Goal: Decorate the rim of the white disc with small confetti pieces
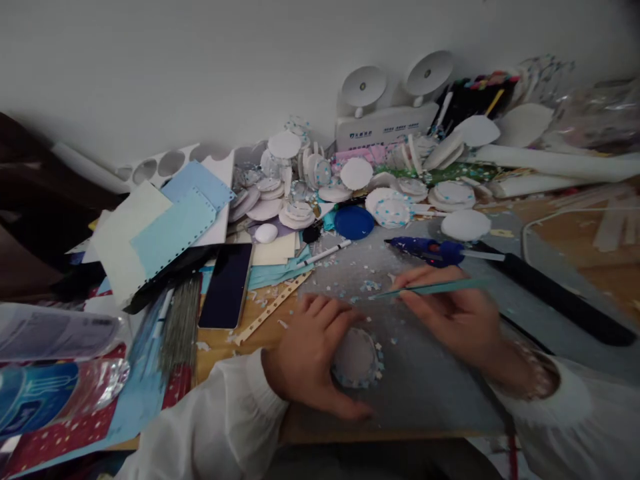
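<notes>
Left hand (313,357) curled around round white foam disc with blue-speckled rim (356,360), flat on grey mat (430,380), near front edge. Right hand (453,320) pinches thin teal strip (430,289); long axis runs left-right, slightly rising to right, left end pointing toward left fingers. Strip flat, narrow, papery. Behind: blue glue gun (433,250) lying on side, nozzle left. Black phone (227,285) left of mat, flat on wooden table (220,343). Round blue lid (354,222) further back, heap of white foam discs (310,193) by wall.
</notes>
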Demonstrator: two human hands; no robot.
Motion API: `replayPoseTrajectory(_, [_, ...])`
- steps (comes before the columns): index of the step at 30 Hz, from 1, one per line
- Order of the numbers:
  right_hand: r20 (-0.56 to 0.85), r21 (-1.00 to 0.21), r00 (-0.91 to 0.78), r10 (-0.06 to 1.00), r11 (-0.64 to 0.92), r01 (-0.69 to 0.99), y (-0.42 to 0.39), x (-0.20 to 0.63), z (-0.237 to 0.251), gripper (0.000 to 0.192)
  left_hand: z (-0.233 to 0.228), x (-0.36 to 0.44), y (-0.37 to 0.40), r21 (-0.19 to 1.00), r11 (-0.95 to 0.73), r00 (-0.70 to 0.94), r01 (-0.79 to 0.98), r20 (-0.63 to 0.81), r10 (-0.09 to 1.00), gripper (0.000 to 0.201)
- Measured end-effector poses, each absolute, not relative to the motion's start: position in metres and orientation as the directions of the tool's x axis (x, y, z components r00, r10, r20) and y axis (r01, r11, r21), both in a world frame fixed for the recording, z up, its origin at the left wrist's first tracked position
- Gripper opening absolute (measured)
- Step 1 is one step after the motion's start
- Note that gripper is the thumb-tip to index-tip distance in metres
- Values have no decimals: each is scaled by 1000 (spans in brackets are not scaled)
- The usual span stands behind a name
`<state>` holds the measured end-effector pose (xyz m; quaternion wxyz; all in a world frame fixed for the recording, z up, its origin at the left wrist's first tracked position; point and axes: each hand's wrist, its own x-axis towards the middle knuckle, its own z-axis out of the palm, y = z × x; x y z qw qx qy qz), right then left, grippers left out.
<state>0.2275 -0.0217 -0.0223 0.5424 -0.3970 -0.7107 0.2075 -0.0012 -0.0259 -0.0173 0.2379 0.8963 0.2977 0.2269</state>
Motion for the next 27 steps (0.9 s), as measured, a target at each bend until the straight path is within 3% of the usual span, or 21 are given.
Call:
replayPoseTrajectory(3, [433,-877,-59,899,436,203,-26,227,-28,9,-22,1,-25,497,-727,731,474,239,639,77])
replayPoseTrajectory(7, [302,-942,-80,950,310,125,-27,226,-29,10,-23,2,-24,489,-726,718,483,254,648,65])
replayPoseTrajectory(27, [164,-983,-124,979,172,59,-30,221,-36,7,-25,1,-26,491,-767,698,413,369,613,66])
